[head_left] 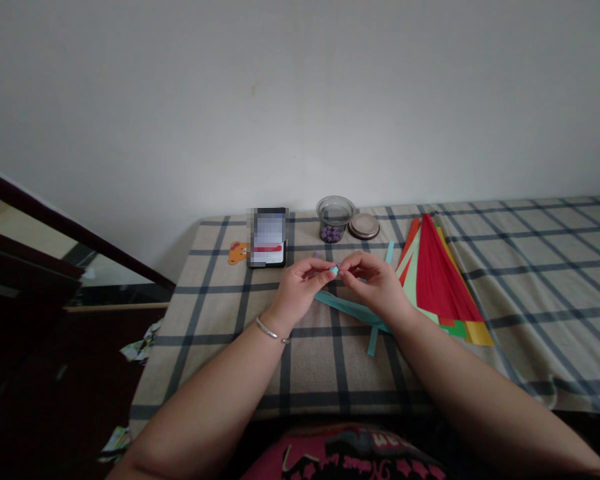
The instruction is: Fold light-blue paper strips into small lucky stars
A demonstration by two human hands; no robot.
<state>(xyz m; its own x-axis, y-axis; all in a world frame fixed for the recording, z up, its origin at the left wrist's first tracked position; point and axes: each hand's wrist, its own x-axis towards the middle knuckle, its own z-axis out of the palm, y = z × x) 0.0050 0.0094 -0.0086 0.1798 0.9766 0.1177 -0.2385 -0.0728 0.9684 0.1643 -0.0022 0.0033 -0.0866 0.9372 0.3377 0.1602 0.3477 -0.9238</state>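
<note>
My left hand (300,285) and my right hand (377,283) meet above the table, fingertips pinched together. Between them is a small light blue folded piece of paper (334,269), mostly covered by the fingers; both hands grip it. Light blue paper strips (347,306) lie on the cloth just below, partly under my right hand and forearm. A clear plastic cup (335,212) stands beyond my hands, with small purple paper stars (331,234) at its bottom. Beside it rests a round lid (365,225). A tiny purple piece (318,255) lies behind my left fingers.
A fan of coloured paper strips (443,287) in red, orange, green and yellow spreads at the right. A phone (270,240) stands at the back left, near an orange bear cutout (238,253). A checked tablecloth (220,353) covers the table; a white wall (300,120) rises behind.
</note>
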